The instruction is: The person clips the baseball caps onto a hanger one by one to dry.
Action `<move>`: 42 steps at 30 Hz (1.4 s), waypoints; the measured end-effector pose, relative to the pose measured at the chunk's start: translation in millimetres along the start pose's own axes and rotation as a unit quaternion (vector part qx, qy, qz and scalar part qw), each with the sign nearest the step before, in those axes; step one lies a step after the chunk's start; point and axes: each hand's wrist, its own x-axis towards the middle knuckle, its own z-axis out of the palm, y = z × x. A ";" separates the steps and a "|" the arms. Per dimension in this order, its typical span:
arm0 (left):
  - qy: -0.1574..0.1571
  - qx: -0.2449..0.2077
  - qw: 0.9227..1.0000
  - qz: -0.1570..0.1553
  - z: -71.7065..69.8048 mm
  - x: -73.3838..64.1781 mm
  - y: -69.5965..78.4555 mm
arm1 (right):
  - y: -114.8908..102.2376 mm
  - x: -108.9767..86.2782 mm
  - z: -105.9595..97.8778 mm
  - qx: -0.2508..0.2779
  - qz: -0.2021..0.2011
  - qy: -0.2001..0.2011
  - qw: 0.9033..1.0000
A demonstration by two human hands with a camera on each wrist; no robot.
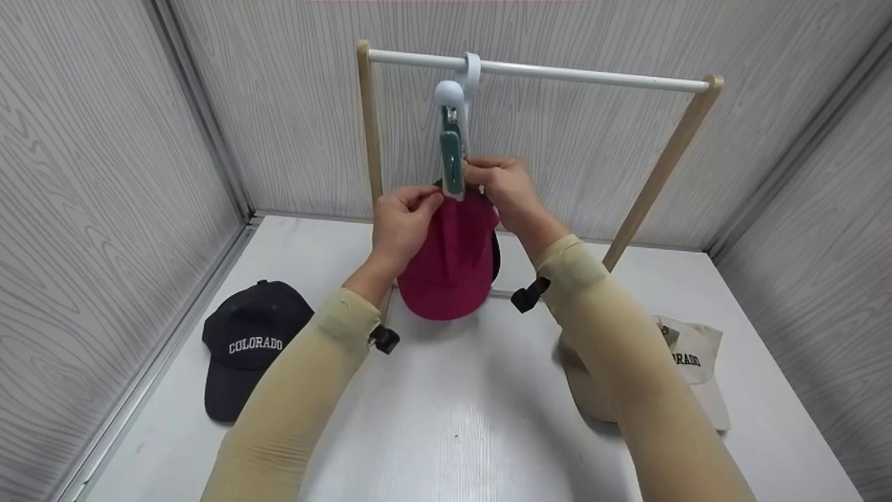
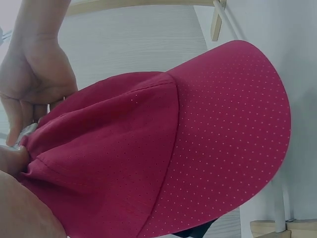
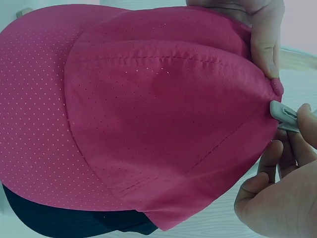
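A magenta cap with a perforated brim hangs below the rod, crown up and brim down. My left hand pinches the fabric at its crown. My right hand is on the other side, its thumb and fingers gripping the clip of a white and green hanger. In the right wrist view the clip's tip overlaps the top of the crown. A dark cap shows behind the magenta one, mostly hidden by it.
The hanger's hook loops over a white rod on wooden posts. A navy cap with COLORADO lettering lies on the white table at left. Beige caps lie at right, partly behind my right forearm. Grey wood-patterned panels enclose the table.
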 end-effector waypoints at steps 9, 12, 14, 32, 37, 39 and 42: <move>0.007 0.014 1.000 0.012 4.0 0.6 0.1 | 2.4 0.6 -2.1 -0.002 -0.010 -0.004 1.000; 0.010 0.017 1.000 0.013 5.1 1.1 0.8 | 2.4 0.7 -2.2 0.006 -0.006 -0.012 1.000; 0.011 0.018 1.000 0.013 5.2 1.5 0.8 | 2.5 0.8 -2.5 0.009 -0.004 -0.015 1.000; 0.000 0.018 1.000 0.007 4.1 2.2 1.4 | 5.1 -1.9 -4.2 0.004 -0.044 -0.027 0.999; -0.001 0.024 1.000 0.009 4.8 2.6 0.2 | 7.6 -2.0 -3.4 0.010 -0.046 -0.013 0.999; -0.002 0.021 1.000 0.007 4.9 2.4 -0.5 | 8.9 -1.9 -3.3 0.014 -0.046 -0.012 0.999; -0.002 0.016 1.000 0.004 4.5 2.2 -1.9 | 11.1 -2.0 -3.6 0.022 -0.046 -0.014 0.999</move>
